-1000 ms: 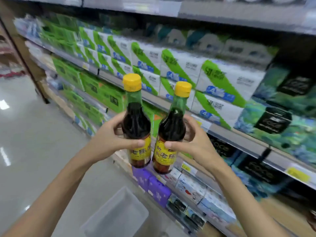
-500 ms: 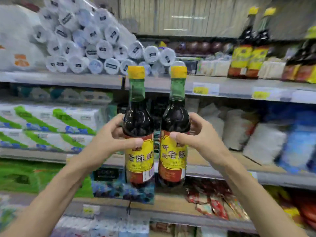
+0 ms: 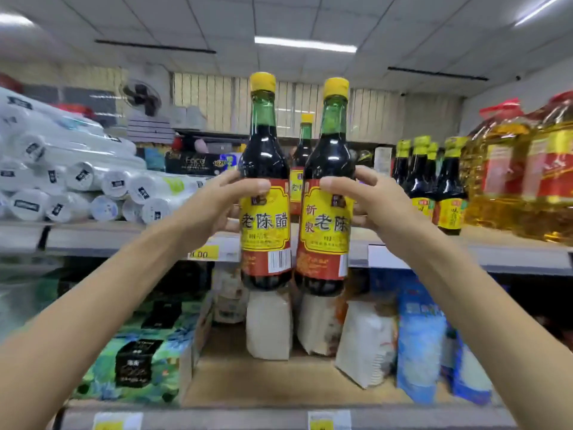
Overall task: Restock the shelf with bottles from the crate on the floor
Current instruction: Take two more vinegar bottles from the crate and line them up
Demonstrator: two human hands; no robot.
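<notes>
Two dark bottles with yellow caps are held upright and side by side in front of the top shelf (image 3: 102, 240). The left bottle (image 3: 266, 187) is grasped by the left hand (image 3: 217, 206), fingers wrapped round the body at the top of the label, thumb across the front. The right bottle (image 3: 328, 193) is grasped likewise by the right hand (image 3: 378, 203). Long axes are vertical; the two bodies are nearly touching at label height, though contact cannot be confirmed. Bottle bases hang below the shelf lip, so a lift is judged necessary before either can be pushed in. A third bottle (image 3: 302, 156) of the same kind is seen standing on the shelf, directly behind the gap between the held pair; the free shelf space appears to lie around it. Further right, smaller dark bottles (image 3: 431, 181) and jugs of oil (image 3: 524, 172) occupy the shelf; to the left, stacked white rolls (image 3: 71, 178). Both hands seem about equally near the shelf. Hidden: the shelf surface behind the held bottles, the base of the third bottle, and the fingers on the far side of each body. The crate is out of view. Edges of the frame are blurred.
</notes>
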